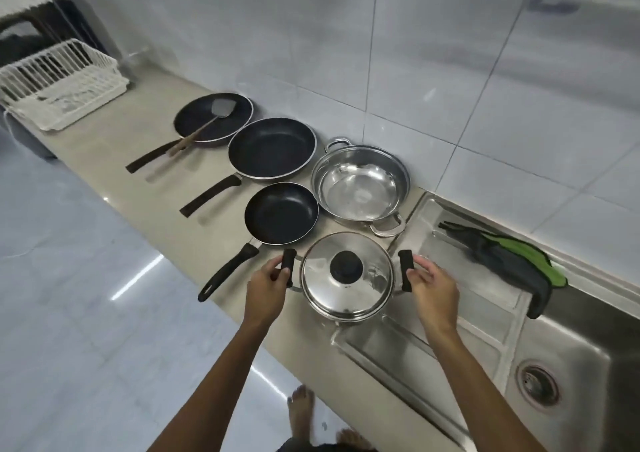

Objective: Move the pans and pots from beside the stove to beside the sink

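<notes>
cool even light, glare streaks on the floor (136, 280), edges bowed and softly blurred

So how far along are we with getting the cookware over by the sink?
Nearly done, it seems. Three black frying pans and an open steel two-handled pot already sit on the counter beside the steel sink. In hand: the lidded steel pot, left hand and right hand on its black side handles. The stove is out of view, so anything left there can't be confirmed.
</notes>
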`<state>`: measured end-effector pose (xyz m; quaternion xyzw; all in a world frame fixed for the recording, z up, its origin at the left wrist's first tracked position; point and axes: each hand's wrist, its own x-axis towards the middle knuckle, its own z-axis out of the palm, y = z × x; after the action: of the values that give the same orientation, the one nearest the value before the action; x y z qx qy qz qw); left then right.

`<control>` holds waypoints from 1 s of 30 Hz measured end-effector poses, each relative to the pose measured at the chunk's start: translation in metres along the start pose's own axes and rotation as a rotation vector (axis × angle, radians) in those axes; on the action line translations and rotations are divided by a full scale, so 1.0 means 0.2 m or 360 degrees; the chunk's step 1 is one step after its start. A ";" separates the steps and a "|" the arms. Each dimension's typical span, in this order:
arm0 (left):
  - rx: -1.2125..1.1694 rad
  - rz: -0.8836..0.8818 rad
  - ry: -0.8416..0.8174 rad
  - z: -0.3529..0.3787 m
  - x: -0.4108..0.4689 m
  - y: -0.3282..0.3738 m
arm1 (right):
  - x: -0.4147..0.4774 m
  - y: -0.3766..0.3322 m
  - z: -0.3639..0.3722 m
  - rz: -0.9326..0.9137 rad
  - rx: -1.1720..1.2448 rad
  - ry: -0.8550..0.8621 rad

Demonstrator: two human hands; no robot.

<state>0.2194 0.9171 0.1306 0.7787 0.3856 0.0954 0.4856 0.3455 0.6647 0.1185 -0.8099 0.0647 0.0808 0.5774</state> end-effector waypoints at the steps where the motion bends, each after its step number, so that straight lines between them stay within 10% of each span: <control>1: -0.0018 0.0022 -0.0037 -0.01 0.04 0.00 | 0.00 -0.01 0.03 0.0001 0.0005 0.0034; 30: 0.0215 0.0249 -0.0288 -0.16 0.34 -0.03 | -0.16 -0.08 0.25 -0.0144 -0.0284 0.0222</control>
<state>0.2470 0.9875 0.1261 0.8427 0.2840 0.0363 0.4559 0.3150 0.7172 0.1241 -0.8638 0.0605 0.0036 0.5002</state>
